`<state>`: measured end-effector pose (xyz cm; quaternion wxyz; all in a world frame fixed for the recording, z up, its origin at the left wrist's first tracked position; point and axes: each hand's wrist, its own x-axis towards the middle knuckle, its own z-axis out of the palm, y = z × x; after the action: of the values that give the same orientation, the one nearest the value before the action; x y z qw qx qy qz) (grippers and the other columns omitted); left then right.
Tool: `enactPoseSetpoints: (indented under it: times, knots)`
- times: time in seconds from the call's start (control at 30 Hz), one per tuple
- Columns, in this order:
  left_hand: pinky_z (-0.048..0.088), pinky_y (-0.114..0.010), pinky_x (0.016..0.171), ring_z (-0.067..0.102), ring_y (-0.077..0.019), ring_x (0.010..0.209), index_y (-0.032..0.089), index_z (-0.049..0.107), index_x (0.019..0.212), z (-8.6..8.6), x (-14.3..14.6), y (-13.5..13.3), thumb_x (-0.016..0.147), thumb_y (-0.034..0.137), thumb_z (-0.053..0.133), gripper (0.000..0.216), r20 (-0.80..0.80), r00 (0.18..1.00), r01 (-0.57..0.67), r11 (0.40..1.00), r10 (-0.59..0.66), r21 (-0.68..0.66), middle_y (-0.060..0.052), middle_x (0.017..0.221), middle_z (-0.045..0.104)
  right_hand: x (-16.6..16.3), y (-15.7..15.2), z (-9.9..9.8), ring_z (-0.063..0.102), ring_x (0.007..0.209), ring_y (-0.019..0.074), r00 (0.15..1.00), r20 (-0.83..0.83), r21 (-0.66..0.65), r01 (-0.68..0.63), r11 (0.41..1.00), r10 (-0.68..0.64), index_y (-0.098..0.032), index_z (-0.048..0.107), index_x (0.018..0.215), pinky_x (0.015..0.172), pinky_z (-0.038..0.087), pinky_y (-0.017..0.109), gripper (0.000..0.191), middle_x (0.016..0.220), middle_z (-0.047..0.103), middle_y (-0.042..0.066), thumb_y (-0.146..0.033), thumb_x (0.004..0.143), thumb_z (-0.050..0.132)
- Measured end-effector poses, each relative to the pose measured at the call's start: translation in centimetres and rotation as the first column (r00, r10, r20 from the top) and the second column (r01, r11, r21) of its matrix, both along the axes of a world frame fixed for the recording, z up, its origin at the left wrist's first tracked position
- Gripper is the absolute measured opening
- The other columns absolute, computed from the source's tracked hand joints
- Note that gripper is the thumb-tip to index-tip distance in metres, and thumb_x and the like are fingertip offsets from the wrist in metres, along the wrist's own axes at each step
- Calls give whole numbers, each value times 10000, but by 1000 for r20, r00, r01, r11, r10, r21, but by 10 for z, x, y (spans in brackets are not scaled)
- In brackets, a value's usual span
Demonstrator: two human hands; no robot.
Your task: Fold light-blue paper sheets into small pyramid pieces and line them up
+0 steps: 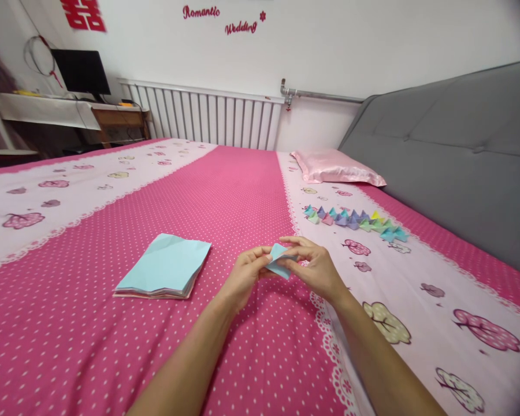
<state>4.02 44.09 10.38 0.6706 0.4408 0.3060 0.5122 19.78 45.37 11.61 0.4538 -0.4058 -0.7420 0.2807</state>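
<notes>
A small light-blue folded paper piece [278, 261] is held just above the pink dotted bedspread [225, 196]. My left hand [245, 276] pinches its left edge with fingers closed. My right hand [312, 267] grips its right side, fingers curled over it. To the left lies a stack of paper sheets [164, 267] with a light-blue sheet on top. Farther right, a row of several finished folded paper shapes [355, 222] in blue, purple, pink, green and yellow lies on the pale tree-patterned strip.
A pink satin pillow [335, 167] lies by the grey padded headboard [459, 150]. A white radiator [208, 115] runs along the far wall. A desk with a dark monitor [81, 71] stands at the far left.
</notes>
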Motion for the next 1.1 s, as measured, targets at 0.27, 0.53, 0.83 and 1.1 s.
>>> enactPoseSetpoints:
  times: [0.27, 0.53, 0.83, 1.1]
  knots:
    - [460, -292, 807, 619, -149, 793, 146, 658, 925, 0, -1, -1, 730, 236, 596, 224, 13, 994, 107, 992, -108, 60, -90, 952, 669, 1, -2, 3, 587, 1008, 234, 997, -33, -39, 67, 997, -69, -219, 726, 705, 688, 490, 310, 135, 1013, 658, 96, -345, 698, 676]
    - [444, -319, 853, 615, -164, 830, 152, 659, 1021, 1, 4, -2, 724, 395, 646, 384, -98, 989, 126, 985, -114, 120, -108, 979, 669, 0, -2, 1, 610, 907, 221, 994, -56, -78, 95, 992, -99, -197, 706, 680, 674, 482, 307, 173, 925, 671, 85, -367, 686, 671]
    - [453, -311, 839, 615, -158, 801, 148, 681, 949, 2, 2, -2, 732, 391, 637, 328, -99, 993, 71, 990, -59, 124, -90, 889, 679, -5, -2, -2, 551, 604, 143, 945, -174, -128, 259, 957, -279, -177, 566, 805, 521, 435, 245, 418, 677, 599, 14, -421, 536, 775]
    - [473, -268, 709, 603, -126, 654, 119, 665, 800, -1, 2, 0, 654, 375, 709, 298, -97, 994, -37, 995, 46, 92, -60, 722, 671, -6, -7, 1, 552, 556, 125, 956, -253, -272, 74, 959, -146, -153, 633, 666, 537, 432, 242, 259, 614, 627, 9, -382, 607, 737]
